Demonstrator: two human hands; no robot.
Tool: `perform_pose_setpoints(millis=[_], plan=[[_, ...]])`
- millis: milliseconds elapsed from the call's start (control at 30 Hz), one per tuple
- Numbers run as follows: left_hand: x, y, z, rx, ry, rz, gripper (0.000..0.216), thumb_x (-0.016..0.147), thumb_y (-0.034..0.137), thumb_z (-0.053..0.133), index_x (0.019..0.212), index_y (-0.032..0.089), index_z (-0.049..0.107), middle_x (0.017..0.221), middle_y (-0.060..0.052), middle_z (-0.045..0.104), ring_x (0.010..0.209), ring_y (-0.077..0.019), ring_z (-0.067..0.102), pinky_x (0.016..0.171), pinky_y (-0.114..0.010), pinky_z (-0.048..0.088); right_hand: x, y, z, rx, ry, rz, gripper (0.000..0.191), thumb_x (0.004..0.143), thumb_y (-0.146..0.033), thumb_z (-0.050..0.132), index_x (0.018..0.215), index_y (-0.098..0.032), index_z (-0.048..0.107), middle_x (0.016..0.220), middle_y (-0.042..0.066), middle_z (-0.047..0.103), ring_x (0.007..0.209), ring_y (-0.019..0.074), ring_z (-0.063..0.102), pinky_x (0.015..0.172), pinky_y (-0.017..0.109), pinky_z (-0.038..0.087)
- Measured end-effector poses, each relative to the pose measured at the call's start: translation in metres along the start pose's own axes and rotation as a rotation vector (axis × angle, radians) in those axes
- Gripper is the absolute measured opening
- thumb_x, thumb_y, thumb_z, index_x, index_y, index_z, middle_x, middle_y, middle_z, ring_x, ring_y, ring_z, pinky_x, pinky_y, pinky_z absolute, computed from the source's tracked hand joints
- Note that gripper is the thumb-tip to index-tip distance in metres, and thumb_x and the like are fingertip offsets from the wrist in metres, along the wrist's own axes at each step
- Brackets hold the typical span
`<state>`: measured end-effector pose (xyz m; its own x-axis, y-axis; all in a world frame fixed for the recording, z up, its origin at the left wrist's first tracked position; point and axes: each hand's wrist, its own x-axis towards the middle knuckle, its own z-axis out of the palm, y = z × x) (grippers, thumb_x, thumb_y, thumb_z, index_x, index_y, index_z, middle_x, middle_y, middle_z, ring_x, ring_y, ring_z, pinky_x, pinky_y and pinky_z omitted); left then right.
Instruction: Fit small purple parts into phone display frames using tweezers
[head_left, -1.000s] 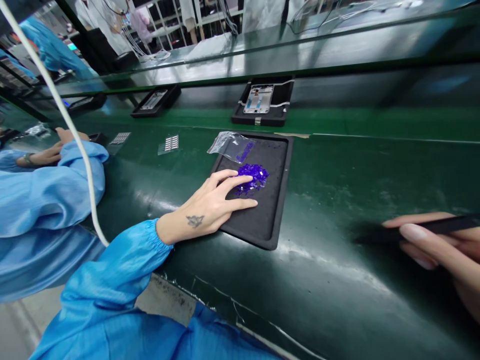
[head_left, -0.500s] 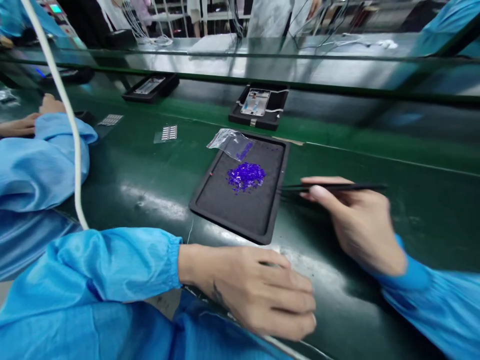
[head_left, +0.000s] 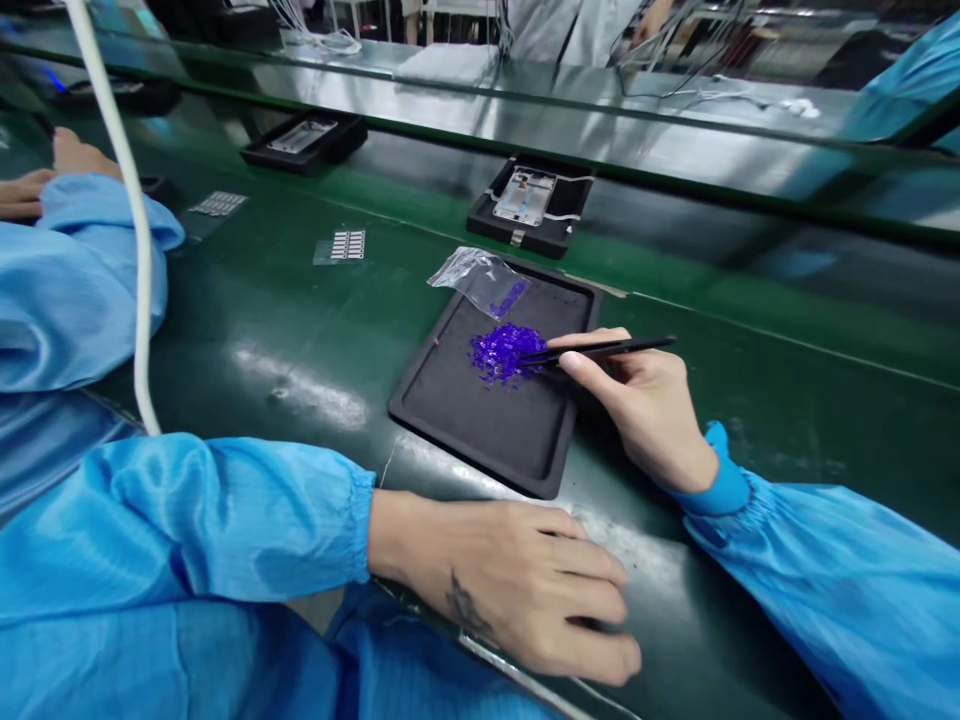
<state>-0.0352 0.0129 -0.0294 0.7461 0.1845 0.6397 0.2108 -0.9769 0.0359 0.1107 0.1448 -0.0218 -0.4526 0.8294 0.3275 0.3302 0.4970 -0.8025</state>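
A black tray lies on the green bench with a small heap of tiny purple parts in it. My right hand is closed on black tweezers, whose tips reach into the right side of the purple heap. My left hand rests on the near edge of the bench below the tray, its fingers loosely curled and flat, with nothing seen in it. A clear plastic bag with a few purple parts lies at the tray's far edge.
A black fixture holding a phone frame sits beyond the tray, another farther left. Two small sheets of parts lie on the bench. A co-worker's blue sleeve and a white cable are at left.
My right hand has moved left, bringing the tweezers' tips from the tray's right edge into the purple heap. My left hand left the heap a second ago and stays at the bench's near edge.
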Motion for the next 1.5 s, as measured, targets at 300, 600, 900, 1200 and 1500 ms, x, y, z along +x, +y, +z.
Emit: perform_pose_setpoints(millis=[300,600,900,1200,1500], plan=[[-0.002,-0.001,0.000,-0.038,-0.040,0.006,0.029,0.101,0.016,0.047,0.099,0.016,0.076,0.080,-0.001,0.068,0.082,-0.0146,0.066,0.070,-0.029,0.046,-0.008,-0.004,-0.005,0.019,-0.058,0.045,0.018,0.087,-0.041,0.070,0.095,-0.026,0.078,0.101,0.004,0.074,0.096,0.0252,0.068,0.090,0.040,0.052],[-0.003,0.001,0.001,-0.045,-0.045,-0.011,0.030,0.101,0.015,0.046,0.095,0.016,0.075,0.076,-0.002,0.065,0.081,-0.0152,0.065,0.068,-0.030,0.045,-0.007,-0.005,-0.004,-0.040,-0.004,-0.006,0.015,0.090,-0.034,0.068,0.098,-0.026,0.077,0.098,0.002,0.074,0.093,0.0217,0.065,0.086,0.036,0.050],[-0.005,0.000,0.001,-0.043,-0.080,-0.002,0.030,0.101,0.015,0.046,0.097,0.016,0.075,0.081,-0.002,0.067,0.085,-0.0159,0.066,0.071,-0.030,0.046,-0.009,-0.013,-0.003,-0.045,-0.098,-0.062,0.012,0.087,-0.034,0.070,0.094,-0.028,0.079,0.097,0.003,0.074,0.097,0.0233,0.066,0.092,0.038,0.051],[-0.004,0.000,0.000,-0.032,-0.119,-0.007,0.029,0.102,0.016,0.045,0.095,0.017,0.074,0.084,-0.003,0.067,0.085,-0.0152,0.064,0.069,-0.030,0.043,-0.003,0.007,-0.003,-0.015,0.064,0.071,0.024,0.089,-0.042,0.068,0.102,-0.025,0.078,0.102,0.003,0.075,0.081,0.0195,0.065,0.070,0.032,0.047],[-0.005,0.001,-0.001,-0.030,-0.148,-0.010,0.028,0.101,0.015,0.046,0.096,0.017,0.073,0.087,-0.004,0.067,0.086,-0.0154,0.063,0.069,-0.030,0.041,-0.007,-0.003,-0.007,-0.012,-0.008,0.031,0.019,0.088,-0.041,0.068,0.091,-0.024,0.076,0.095,0.002,0.075,0.091,0.0232,0.067,0.085,0.037,0.051]])
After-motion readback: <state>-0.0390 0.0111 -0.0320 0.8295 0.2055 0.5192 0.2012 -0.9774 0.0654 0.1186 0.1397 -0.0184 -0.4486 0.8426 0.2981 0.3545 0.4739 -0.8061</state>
